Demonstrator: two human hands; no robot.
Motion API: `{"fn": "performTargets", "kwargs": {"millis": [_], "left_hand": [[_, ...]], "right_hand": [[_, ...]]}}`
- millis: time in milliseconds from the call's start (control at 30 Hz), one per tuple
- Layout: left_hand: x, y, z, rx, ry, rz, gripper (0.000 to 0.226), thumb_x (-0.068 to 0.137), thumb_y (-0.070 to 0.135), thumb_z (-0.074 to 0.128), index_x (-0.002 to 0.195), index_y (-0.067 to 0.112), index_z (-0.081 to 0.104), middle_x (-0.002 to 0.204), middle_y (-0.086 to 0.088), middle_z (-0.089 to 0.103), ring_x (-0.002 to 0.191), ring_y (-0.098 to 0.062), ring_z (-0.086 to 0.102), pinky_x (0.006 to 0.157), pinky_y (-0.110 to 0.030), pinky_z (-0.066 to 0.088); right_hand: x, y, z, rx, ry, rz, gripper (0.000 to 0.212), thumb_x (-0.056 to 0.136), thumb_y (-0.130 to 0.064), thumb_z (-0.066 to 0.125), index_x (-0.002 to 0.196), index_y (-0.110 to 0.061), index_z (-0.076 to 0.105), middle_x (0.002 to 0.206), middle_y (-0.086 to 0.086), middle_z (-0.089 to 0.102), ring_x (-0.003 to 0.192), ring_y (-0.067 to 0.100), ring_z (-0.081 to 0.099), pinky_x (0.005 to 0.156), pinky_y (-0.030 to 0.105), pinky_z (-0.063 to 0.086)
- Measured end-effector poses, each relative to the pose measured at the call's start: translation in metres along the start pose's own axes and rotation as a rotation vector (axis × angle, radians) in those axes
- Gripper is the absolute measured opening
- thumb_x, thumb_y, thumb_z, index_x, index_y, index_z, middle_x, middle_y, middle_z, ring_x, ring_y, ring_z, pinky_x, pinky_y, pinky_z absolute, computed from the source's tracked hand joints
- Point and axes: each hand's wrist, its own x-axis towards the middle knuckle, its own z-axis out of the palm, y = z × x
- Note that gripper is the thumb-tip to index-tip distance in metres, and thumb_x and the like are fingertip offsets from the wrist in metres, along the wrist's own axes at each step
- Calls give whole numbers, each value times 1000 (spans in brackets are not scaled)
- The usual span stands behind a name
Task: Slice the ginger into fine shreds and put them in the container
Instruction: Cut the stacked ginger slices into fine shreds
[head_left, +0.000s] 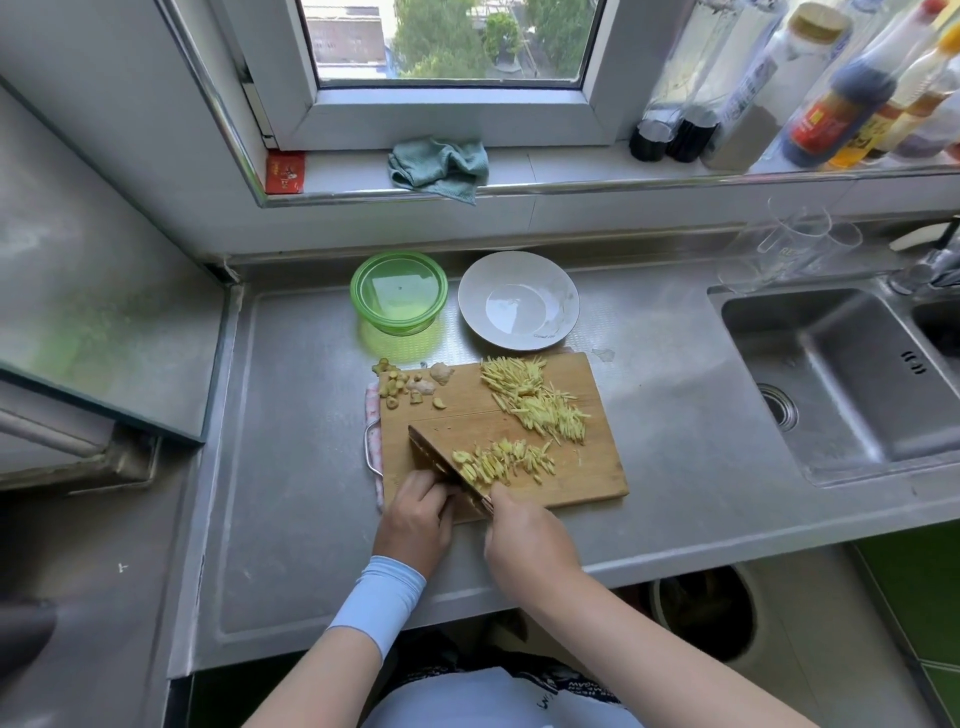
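A wooden cutting board (582, 467) lies on the steel counter. A big pile of ginger shreds (535, 402) sits at its far right, and a smaller, freshly cut pile (506, 462) lies just right of the knife blade (434, 457). My right hand (522, 540) grips the knife handle at the board's near edge. My left hand (415, 519) is left of the blade, fingers curled down onto ginger that is mostly hidden by fingers and blade. Ginger scraps and peel (410, 387) lie at the board's far left corner. The green container (399, 291) stands behind the board.
A white plate (566, 306) sits next to the container. The sink (831, 374) is at the right, with clear cups (795, 239) behind it. Bottles (831, 88) and a green cloth (439, 166) are on the windowsill. A bin (701, 618) stands under the counter.
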Motion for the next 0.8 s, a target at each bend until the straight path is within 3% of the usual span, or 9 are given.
{"fn": "performTargets", "kwargs": {"millis": [100,200,467,633,800], "left_hand": [[0,-3,0,-23,28,3,24,90,17,54,88,4,74,92,-11,66,85,-26,59,77,-30,48],[-2,-4,1,-37,55,6,23,92,18,55,88,5,74,93,-10,67,86,-24,58,77,-29,48],[-1,-3,1,-21,32,-28,22,83,13,50,81,6,71,83,-9,62,84,-22,53,75,-27,45],[-2,-2,1,-36,23,-39,21,85,14,52,85,7,72,91,-9,63,90,-23,55,79,-27,45],[-3,-1,2,-64,73,-56,21,86,15,53,83,7,72,90,-8,65,87,-23,56,76,-29,48]], "right_hand": [[-12,11,1,9,10,3,11,97,-12,42,94,-21,37,78,4,58,70,28,54,54,38,40],[-22,15,5,9,4,18,10,98,-13,41,91,-21,40,78,5,61,71,28,56,60,42,48],[2,-3,8,-25,-9,1,12,97,-10,43,97,-20,36,86,10,64,79,33,60,60,34,40],[-3,5,4,-17,-2,-7,13,97,-14,43,108,-20,42,87,7,63,74,29,54,57,36,40],[-16,17,9,-21,6,14,9,96,-12,42,92,-20,42,71,0,54,67,26,53,51,37,33]]}}
